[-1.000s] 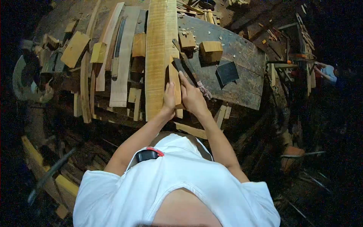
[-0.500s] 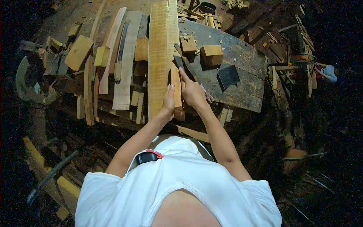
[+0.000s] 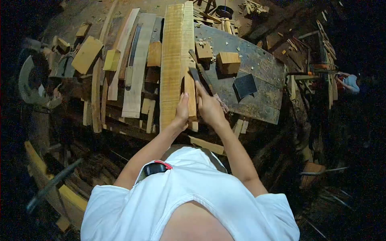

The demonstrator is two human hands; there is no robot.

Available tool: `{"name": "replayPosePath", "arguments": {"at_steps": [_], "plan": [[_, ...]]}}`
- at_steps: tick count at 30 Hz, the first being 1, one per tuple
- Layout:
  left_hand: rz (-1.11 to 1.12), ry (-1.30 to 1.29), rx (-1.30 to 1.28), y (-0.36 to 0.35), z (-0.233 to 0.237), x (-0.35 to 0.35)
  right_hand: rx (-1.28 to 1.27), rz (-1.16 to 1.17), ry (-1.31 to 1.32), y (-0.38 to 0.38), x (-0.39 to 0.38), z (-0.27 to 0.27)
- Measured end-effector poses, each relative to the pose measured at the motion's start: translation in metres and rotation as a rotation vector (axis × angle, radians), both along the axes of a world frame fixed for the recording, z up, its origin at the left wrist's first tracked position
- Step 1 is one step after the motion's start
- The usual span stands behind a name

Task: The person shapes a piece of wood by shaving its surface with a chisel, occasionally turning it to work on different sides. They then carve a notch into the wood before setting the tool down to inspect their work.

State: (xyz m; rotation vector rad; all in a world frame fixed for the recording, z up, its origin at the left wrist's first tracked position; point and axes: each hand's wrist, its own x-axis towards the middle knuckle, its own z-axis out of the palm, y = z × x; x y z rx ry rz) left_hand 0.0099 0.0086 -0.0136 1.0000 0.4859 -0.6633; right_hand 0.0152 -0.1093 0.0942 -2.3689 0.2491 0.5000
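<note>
My right hand (image 3: pixel 211 109) is closed around a chisel (image 3: pixel 194 74), its index finger stretched along the tool. The broad dark blade points away from me and lies over a narrow strip of wood (image 3: pixel 191 100). My left hand (image 3: pixel 182 108) grips the near part of that strip from the left, thumb up. Under and beside the strip runs a long yellowish plank (image 3: pixel 171 68). Just right of the blade lies a second, long-handled tool (image 3: pixel 202 72), whose near end is hidden by my right hand.
On the dark workbench (image 3: pixel 261 94) at right are two wooden blocks (image 3: pixel 228 63), a black square piece (image 3: pixel 245 86) and wood shavings. Several boards (image 3: pixel 138 68) lie to the left, near a round-bladed machine (image 3: pixel 30 82). Another person (image 3: pixel 349 83) is at far right.
My right hand and the chisel have drawn back slightly toward me. My left hand stays on the wood strip. The whole view has shifted a little.
</note>
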Motion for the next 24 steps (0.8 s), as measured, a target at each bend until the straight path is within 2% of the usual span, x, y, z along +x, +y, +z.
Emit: {"name": "replayPosePath", "arguments": {"at_steps": [2, 4, 5, 8, 10, 12, 13, 17, 20, 21, 24], "plan": [[0.028, -0.020, -0.001, -0.002, 0.011, -0.002, -0.033, 0.024, 0.097, 0.003, -0.008, 0.001], [0.002, 0.005, 0.032, -0.004, 0.033, -0.002, 0.009, -0.036, 0.025, 0.003, -0.002, -0.006], [0.029, 0.039, -0.056, -0.005, 0.035, 0.000, 0.016, -0.030, -0.006, 0.001, 0.003, -0.014], [-0.042, 0.050, 0.004, -0.006, 0.059, 0.004, 0.039, -0.070, 0.045, 0.000, 0.003, 0.000], [0.001, 0.015, 0.012, -0.010, 0.047, 0.003, 0.009, -0.049, -0.056, 0.002, -0.012, -0.006], [0.073, -0.048, -0.038, -0.007, 0.034, 0.002, -0.030, -0.016, 0.094, 0.007, -0.023, 0.009], [0.042, -0.002, -0.033, -0.005, 0.029, 0.002, 0.015, -0.036, 0.067, 0.007, -0.023, 0.010], [0.045, -0.065, 0.077, -0.010, 0.007, 0.001, 0.010, -0.089, -0.096, 0.000, 0.021, -0.032], [0.009, -0.169, 0.065, -0.006, 0.008, 0.001, -0.014, -0.041, 0.010, -0.004, 0.019, -0.015], [0.032, -0.054, 0.041, -0.007, 0.036, 0.002, 0.004, -0.002, -0.012, -0.004, 0.007, -0.011], [0.060, -0.059, 0.018, -0.007, 0.035, 0.000, -0.040, 0.041, 0.032, 0.001, -0.017, 0.000]]}}
